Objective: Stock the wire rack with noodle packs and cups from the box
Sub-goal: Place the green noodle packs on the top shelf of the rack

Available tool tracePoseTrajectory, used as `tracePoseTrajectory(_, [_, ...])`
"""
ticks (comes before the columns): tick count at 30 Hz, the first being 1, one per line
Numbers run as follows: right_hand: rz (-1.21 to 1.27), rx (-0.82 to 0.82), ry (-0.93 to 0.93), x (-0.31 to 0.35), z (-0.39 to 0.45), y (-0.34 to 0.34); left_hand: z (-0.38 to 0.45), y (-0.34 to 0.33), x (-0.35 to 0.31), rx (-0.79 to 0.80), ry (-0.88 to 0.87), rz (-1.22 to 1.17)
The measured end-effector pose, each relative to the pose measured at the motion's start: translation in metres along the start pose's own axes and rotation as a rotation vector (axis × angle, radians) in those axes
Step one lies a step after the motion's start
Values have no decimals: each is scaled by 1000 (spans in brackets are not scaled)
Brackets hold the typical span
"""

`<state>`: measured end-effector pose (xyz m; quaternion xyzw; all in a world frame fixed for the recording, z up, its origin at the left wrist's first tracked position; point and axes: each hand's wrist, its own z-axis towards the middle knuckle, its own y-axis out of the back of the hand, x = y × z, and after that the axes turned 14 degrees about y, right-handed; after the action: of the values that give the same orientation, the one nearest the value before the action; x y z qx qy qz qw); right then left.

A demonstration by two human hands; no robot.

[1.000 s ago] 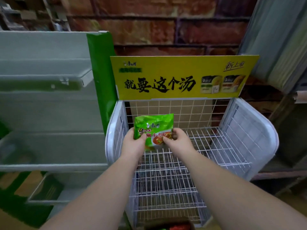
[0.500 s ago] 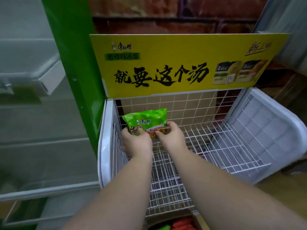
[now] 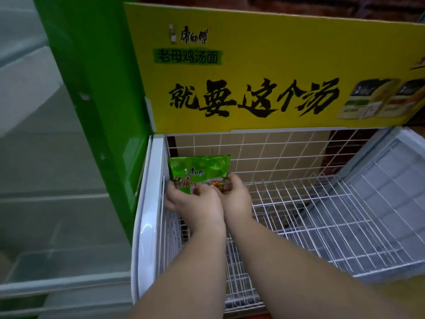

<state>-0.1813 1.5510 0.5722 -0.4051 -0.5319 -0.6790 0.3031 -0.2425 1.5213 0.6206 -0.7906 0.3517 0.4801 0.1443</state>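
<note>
Both hands [image 3: 216,199] are gripping one pack [image 3: 199,172]; it should be stood upright, pressed into the rack's [image 3: 322,217] back-left corner.

1. A tall glossy green panel [image 3: 96,107] stands upright at the left, running from the top of the view downward.
2. Left of it, a pale grey-green cabinet with horizontal ledges [image 3: 46,180] fills the side of the view; its surface looks blurred and dim.
3. A wide yellow cardboard sign with black brush lettering [image 3: 264,72] spans the upper middle, with pictures of boxed products printed at its right end.
4. Above and right of the sign, a dark reddish brick wall [image 3: 345,10] shows.
5. The light is low and cool.
</note>
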Motion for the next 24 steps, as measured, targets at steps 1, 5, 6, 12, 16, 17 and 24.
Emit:
tracePoseTrajectory(1, [-8,3,7,-2,1,-4,-2,1,0,-13,-9,1])
tracePoseTrajectory(5, [-29,-47,18,4,-1,-6,-2,7,5,-40,-46,133])
tracePoseTrajectory(6, [-26,-61,15,6,-2,-4,-1,7,6,-22,-41,150])
tracePoseTrajectory(12, [-81,-40,-22,16,-1,12,-2,0,6,204,104,-44])
tracePoseTrajectory(16, [-110,127,-58,20,-1,25,0,1,8,227,170,-149])
tracePoseTrajectory(17, [-80,158,-65,20,-6,28,-1,3,9,225,175,-161])
tracePoseTrajectory(24, [-1,138,-34,24,-52,66,-36,33,20,279,110,47])
